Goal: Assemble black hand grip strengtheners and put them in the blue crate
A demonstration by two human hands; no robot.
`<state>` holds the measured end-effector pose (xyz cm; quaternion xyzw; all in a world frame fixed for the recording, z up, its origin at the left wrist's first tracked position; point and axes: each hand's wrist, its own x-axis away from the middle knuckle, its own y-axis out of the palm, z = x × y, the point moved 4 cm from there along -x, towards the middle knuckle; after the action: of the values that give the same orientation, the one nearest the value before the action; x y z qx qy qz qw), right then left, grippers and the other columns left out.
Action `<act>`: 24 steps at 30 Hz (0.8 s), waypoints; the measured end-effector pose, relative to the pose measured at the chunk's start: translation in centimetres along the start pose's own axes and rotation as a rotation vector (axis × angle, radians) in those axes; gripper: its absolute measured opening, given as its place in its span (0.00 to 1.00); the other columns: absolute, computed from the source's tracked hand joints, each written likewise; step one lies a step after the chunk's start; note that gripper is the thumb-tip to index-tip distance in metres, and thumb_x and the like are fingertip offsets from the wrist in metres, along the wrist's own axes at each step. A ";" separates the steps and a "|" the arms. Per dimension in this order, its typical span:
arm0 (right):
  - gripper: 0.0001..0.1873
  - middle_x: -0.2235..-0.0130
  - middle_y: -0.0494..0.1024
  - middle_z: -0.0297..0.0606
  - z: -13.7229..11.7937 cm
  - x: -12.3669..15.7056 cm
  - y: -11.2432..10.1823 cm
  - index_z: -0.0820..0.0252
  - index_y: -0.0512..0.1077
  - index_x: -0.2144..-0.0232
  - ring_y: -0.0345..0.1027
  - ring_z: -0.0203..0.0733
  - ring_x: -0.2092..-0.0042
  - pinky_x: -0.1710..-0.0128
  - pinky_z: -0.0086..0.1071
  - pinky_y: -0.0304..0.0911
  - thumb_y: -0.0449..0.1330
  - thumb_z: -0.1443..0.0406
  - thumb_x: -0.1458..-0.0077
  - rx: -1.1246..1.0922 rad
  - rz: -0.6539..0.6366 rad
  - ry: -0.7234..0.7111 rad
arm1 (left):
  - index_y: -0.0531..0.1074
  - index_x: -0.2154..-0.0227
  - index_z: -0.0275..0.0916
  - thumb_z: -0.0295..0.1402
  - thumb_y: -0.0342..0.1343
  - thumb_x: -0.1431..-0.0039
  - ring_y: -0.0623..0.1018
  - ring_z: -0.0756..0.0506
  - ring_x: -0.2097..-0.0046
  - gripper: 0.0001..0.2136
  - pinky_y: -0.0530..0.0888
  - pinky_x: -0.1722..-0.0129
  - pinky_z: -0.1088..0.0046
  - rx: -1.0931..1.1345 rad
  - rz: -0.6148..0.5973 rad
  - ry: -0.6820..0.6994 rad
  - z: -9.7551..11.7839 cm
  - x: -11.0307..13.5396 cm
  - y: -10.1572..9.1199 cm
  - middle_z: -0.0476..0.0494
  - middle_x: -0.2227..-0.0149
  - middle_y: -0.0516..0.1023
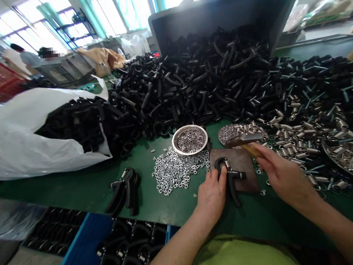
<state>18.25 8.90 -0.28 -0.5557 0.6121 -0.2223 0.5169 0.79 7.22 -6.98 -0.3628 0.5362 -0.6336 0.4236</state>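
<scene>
A black hand gripper point(232, 178) with a metal spring lies on a dark brown plate point(245, 165) on the green table point(170, 199). My left hand point(211, 195) presses down on its left handle, fingers closed on it. My right hand point(278, 172) is wrapped round the wooden handle of a hammer point(245, 139), whose metal head hangs just above the plate. A steel bowl point(190, 139) of small metal parts and a loose heap of nuts point(174, 172) lie left of the plate.
A huge pile of black handles point(209, 83) spills from a tipped grey bin point(245, 5). Springs point(295, 137) scatter at right beside a metal tray point(351, 161). Finished grippers point(126, 191) lie at left, above a blue crate point(82, 254). A white bag point(23, 134) sits far left; people stand behind.
</scene>
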 end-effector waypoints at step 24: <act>0.23 0.60 0.77 0.38 0.5 6.6 2.1 0.52 0.58 0.41 0.73 0.40 0.67 0.73 0.30 0.65 0.46 0.65 0.38 0.151 -0.136 -0.147 | 0.60 0.43 0.40 0.24 0.45 0.43 0.69 0.43 0.55 0.23 0.71 0.55 0.64 0.171 0.066 -0.038 -1.0 0.1 0.1 0.39 0.54 0.69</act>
<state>18.74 3.65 -4.74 -0.5701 0.5152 -0.2610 0.5844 -0.19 7.46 -7.28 -0.3194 0.4836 -0.6557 0.4839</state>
